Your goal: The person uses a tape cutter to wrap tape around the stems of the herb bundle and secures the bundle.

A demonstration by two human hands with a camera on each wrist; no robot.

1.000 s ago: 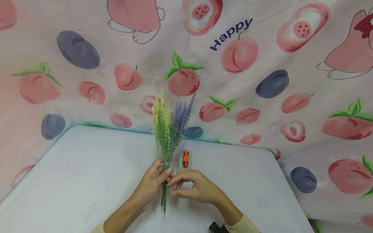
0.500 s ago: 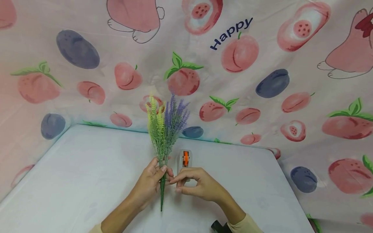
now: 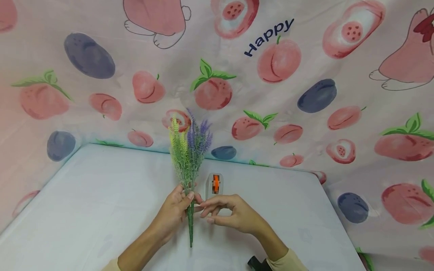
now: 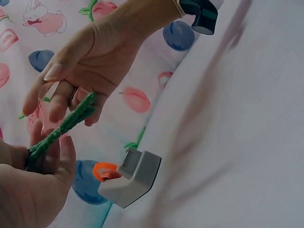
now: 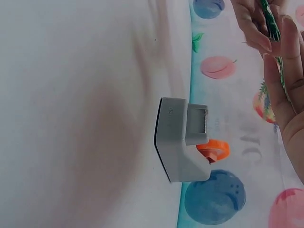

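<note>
The left hand (image 3: 173, 207) pinches the flower stems (image 3: 191, 227) — should that pinch slacken, they could splay; the right hand (image 3: 237, 214), relaxed beside it, appears empty.

Person, bare hands: left hand (image 3: 176, 205), right hand (image 3: 237, 214). Right thumbnail (image 4: 53, 71) smooth, rounded. Long sleeves, pale cream, same tone on both arms. Left sleeve (image 3: 111, 265) shows only as small piece at bottom edge of head view. Right sleeve (image 3: 288, 260) shows more: plain cloth, soft folds, edge ending on forearm short of wrist. Beside right cuff, dark wrist device (image 4: 202, 16): near-black housing with greenish tint, smooth curved body, short rounded barrel at end. Fastening hidden; markings too small to tell.
</note>
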